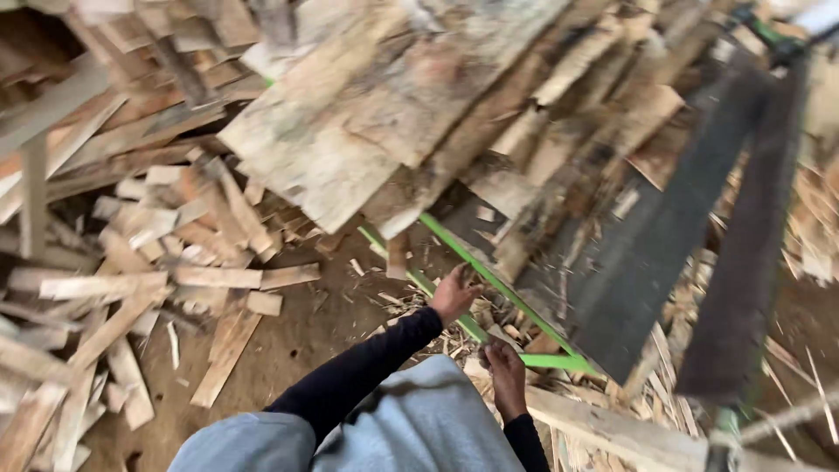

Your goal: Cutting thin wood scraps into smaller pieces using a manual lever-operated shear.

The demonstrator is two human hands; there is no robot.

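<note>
So the green metal frame (489,280) sits low under the stacked rough planks (384,114); left hand (454,293) reaches out to its bar, fingers spread, grip open; right hand (505,371) hovers near the frame's corner, can't tell its grip; wood offcuts (131,288) litter the dirt floor (297,341).

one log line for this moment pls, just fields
left hand: open, reaching at green frame | right hand: on wood scraps, grip unclear | above: stacked planks | ground: loose offcuts
</note>
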